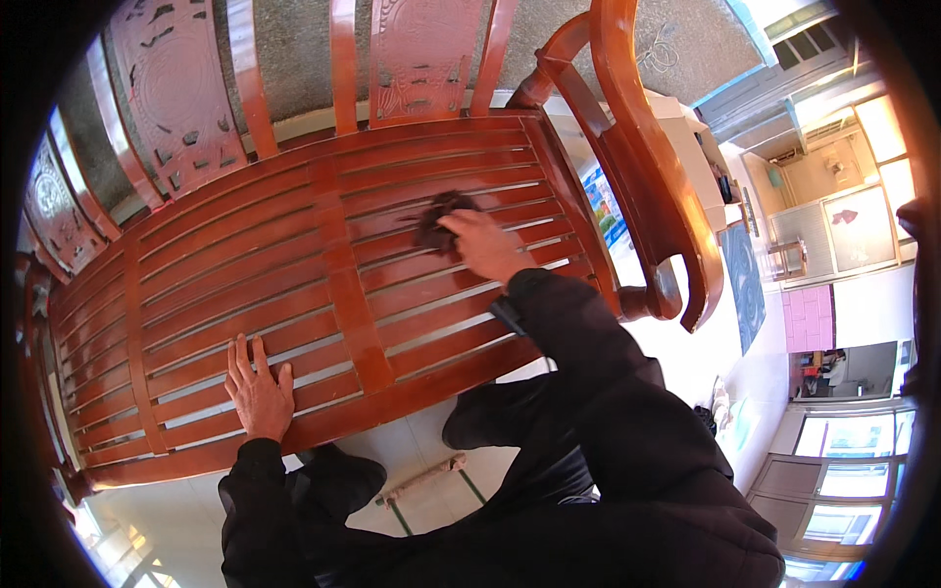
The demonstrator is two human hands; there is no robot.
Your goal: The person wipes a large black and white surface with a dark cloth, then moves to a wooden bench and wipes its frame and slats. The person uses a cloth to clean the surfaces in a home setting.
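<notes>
A slatted wooden bench seat (350, 294), glossy reddish brown, spreads out before me. My right hand (489, 246) presses a crumpled dark cloth (439, 229) against the slats on the right half of the seat. Some of that cloth is hidden beneath my fingers. On the front slats further left, my left hand (261, 393) rests palm down and holds nothing, its fingers partly apart. Carved back panels (419, 59) rise along the far side of the bench.
A curved wooden armrest (647, 162) bounds the bench on the right. Behind it stand a cardboard box (687, 158) and a colourful printed package (604, 206). A pinkish bar on green legs (423, 481) lies below me on the tiled floor. A blue mat (742, 283) lies further right.
</notes>
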